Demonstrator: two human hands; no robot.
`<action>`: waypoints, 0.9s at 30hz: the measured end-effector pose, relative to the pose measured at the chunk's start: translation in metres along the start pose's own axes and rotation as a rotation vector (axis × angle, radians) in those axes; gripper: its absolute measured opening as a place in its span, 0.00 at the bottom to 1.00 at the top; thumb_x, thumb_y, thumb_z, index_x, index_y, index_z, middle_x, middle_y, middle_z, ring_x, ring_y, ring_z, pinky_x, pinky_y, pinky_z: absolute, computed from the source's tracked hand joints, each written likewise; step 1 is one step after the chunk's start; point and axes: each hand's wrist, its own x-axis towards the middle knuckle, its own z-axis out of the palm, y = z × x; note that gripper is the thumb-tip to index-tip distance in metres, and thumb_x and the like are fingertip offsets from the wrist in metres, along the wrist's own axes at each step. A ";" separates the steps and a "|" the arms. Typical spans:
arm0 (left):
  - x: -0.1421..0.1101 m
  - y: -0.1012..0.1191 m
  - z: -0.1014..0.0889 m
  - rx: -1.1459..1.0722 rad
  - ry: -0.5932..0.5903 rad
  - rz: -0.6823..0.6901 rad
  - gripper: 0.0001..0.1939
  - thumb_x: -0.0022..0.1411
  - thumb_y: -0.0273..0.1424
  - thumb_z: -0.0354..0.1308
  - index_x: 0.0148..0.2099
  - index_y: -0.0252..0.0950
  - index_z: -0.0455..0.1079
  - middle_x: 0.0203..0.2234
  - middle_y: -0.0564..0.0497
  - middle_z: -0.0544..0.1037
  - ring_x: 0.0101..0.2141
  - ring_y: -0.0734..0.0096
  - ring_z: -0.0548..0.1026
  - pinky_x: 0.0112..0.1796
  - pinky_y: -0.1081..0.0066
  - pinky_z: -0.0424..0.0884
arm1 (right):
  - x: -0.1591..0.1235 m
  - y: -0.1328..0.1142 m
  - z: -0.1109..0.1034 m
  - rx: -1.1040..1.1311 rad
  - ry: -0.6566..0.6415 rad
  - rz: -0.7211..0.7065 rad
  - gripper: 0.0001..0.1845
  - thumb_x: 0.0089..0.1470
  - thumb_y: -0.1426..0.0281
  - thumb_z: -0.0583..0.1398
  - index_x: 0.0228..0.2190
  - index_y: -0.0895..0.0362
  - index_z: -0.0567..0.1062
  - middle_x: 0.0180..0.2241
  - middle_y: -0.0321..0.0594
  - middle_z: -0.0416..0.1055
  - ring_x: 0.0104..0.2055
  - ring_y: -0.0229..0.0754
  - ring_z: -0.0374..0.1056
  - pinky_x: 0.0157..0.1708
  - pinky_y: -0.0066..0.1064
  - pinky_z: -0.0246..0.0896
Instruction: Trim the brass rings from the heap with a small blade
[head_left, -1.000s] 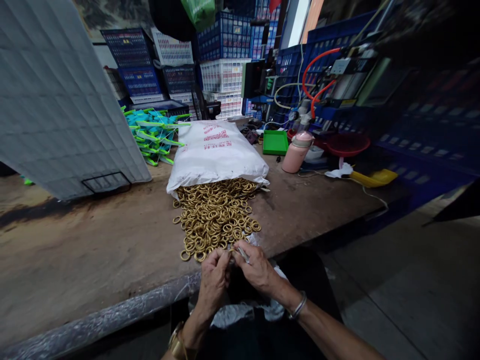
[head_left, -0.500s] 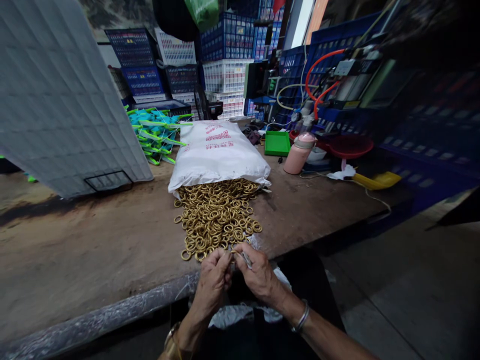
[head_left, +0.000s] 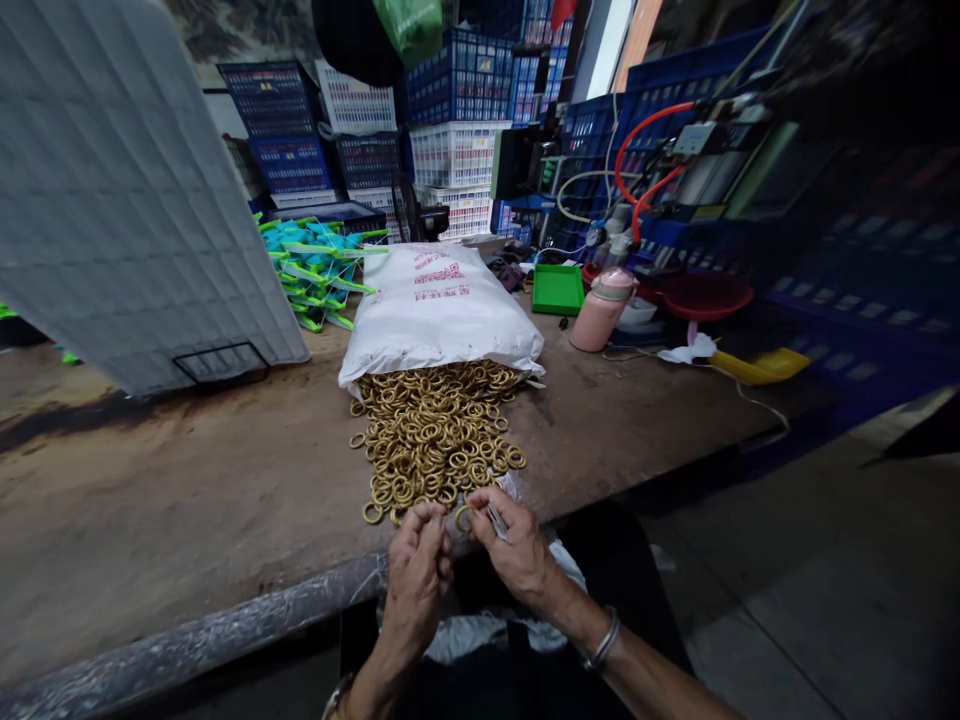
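Showing table (head_left: 210, 490), white bag (head_left: 442, 325) on top, mouth toward the wearer. Spilling out: rings (head_left: 431, 430), heaped just beyond left hand (head_left: 416, 575) and right hand (head_left: 521, 560), long axis running away to the bag, neither hand clearly nearer. Bunching left thumb against fingers, cannot tell if holding anything. Curling right fingers around grey item, kind unclear (head_left: 496, 521); pinching single ring (head_left: 463, 529), just beside left fingertips, apart from them.
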 end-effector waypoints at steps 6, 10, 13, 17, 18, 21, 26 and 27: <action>-0.008 0.005 0.006 0.148 -0.082 0.008 0.16 0.51 0.44 0.57 0.32 0.36 0.63 0.11 0.63 0.58 0.12 0.84 0.51 0.14 0.81 0.46 | 0.001 -0.003 0.000 -0.016 0.003 0.006 0.07 0.52 0.68 0.51 0.31 0.57 0.67 0.25 0.34 0.66 0.28 0.35 0.62 0.29 0.24 0.57; -0.006 0.004 0.004 0.335 -0.046 0.249 0.11 0.54 0.38 0.56 0.27 0.35 0.66 0.15 0.58 0.64 0.17 0.79 0.60 0.20 0.78 0.57 | 0.002 -0.004 -0.001 -0.038 -0.054 0.012 0.09 0.54 0.66 0.51 0.28 0.56 0.67 0.24 0.32 0.64 0.27 0.34 0.60 0.28 0.24 0.55; -0.001 0.000 -0.002 0.550 -0.012 0.550 0.07 0.54 0.33 0.55 0.29 0.36 0.70 0.22 0.52 0.72 0.26 0.72 0.69 0.30 0.74 0.63 | 0.004 -0.003 -0.002 -0.055 -0.083 0.049 0.13 0.54 0.62 0.51 0.23 0.57 0.64 0.21 0.30 0.59 0.25 0.33 0.56 0.26 0.24 0.52; 0.001 -0.001 -0.004 0.622 -0.073 0.624 0.07 0.54 0.32 0.54 0.32 0.36 0.71 0.25 0.51 0.74 0.28 0.70 0.70 0.33 0.72 0.64 | 0.007 -0.003 0.000 -0.025 -0.079 0.143 0.16 0.53 0.61 0.50 0.20 0.57 0.61 0.20 0.29 0.55 0.24 0.33 0.53 0.25 0.24 0.49; 0.000 -0.001 -0.002 0.594 -0.095 0.557 0.07 0.55 0.33 0.53 0.31 0.36 0.70 0.24 0.52 0.73 0.27 0.71 0.70 0.31 0.73 0.64 | 0.008 -0.004 0.000 -0.022 -0.076 0.158 0.15 0.53 0.62 0.50 0.20 0.57 0.61 0.20 0.29 0.55 0.24 0.33 0.53 0.25 0.24 0.49; -0.003 0.001 0.003 0.423 -0.141 0.244 0.11 0.57 0.38 0.51 0.29 0.35 0.65 0.17 0.57 0.64 0.18 0.79 0.61 0.21 0.78 0.58 | 0.008 -0.006 0.000 -0.030 -0.072 0.173 0.15 0.52 0.63 0.51 0.19 0.57 0.60 0.19 0.29 0.55 0.24 0.33 0.52 0.25 0.25 0.48; -0.007 0.005 0.008 0.248 -0.181 -0.007 0.17 0.54 0.45 0.53 0.28 0.36 0.59 0.15 0.61 0.58 0.14 0.84 0.52 0.15 0.81 0.48 | 0.007 -0.008 -0.002 0.018 -0.093 0.168 0.14 0.53 0.63 0.51 0.19 0.57 0.61 0.20 0.30 0.56 0.25 0.33 0.53 0.26 0.24 0.49; -0.007 0.006 0.009 0.234 -0.188 -0.009 0.17 0.53 0.46 0.54 0.28 0.36 0.58 0.15 0.61 0.59 0.14 0.85 0.52 0.15 0.81 0.48 | 0.008 -0.008 -0.003 0.040 -0.104 0.169 0.14 0.53 0.63 0.51 0.20 0.57 0.61 0.20 0.30 0.56 0.25 0.33 0.53 0.26 0.24 0.49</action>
